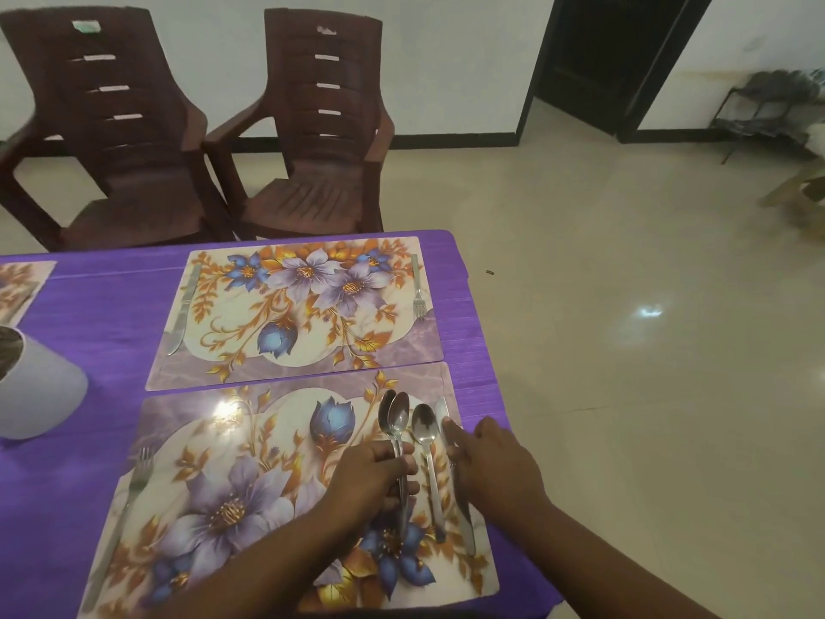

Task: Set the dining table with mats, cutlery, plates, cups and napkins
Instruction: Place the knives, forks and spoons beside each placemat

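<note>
Low in the frame, left hand (pixel 375 478) grips two shiny metal spoons (pixel 395 422); right hand (pixel 493 462), fingers (pixel 453 433) extended, touches a knife (pixel 451 462) on the glossy floral mat (pixel 214 507).

the room is evenly lit, soft and a little dim, with a warm cast. an overhead light glares white on the glossy near placemat (pixel 285 498) at its far left part, and a paler reflection sits on the shiny floor tiles (pixel 647 312) to the right. shadows are weak and diffuse. the wide lens bends straight lines: the brown chairs (pixel 321 127) lean outward and the dark doorway (pixel 611 60) tilts. the far right corner and the left edge are smeared and soft.
</note>
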